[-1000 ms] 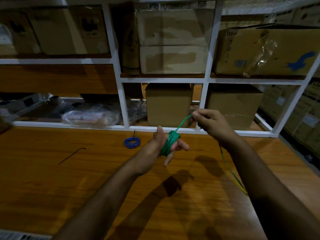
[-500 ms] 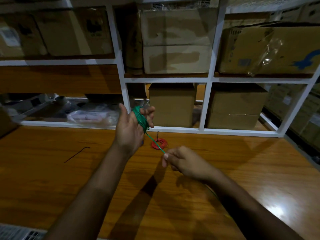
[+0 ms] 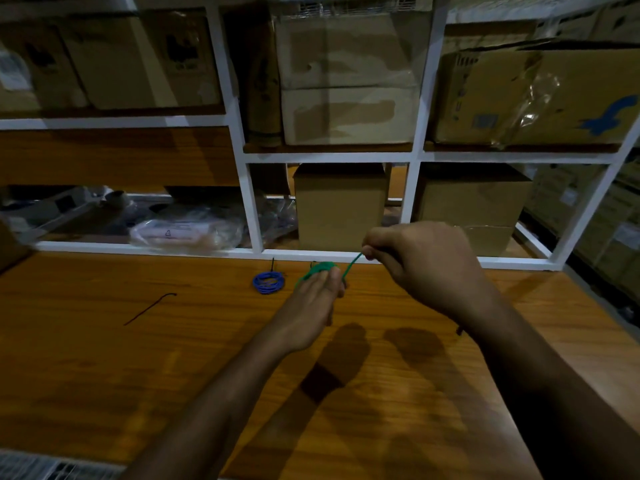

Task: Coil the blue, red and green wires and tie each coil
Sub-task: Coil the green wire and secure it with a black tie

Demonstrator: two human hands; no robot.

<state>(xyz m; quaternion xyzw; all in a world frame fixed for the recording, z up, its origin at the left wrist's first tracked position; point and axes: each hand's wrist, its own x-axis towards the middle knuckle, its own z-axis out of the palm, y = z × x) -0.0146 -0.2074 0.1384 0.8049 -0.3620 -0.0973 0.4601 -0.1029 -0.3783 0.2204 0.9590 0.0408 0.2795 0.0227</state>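
Wooden table (image 3: 104, 375), orange-brown grain, glossy, dimly lit; arm and hand shadows fall across its middle. On it near the far edge: blue coil (image 3: 268, 282), lying flat, a dark tie end sticking up from its far side. Well to the left of the coil: a loose thin dark tie (image 3: 149, 309), lying diagonally, hooked at its upper end. A white rack (image 3: 249, 206) stands along the table's far edge. Its lower level holds two boxes (image 3: 341, 206) side by side right of centre and a plastic bag (image 3: 187, 232) to the left.
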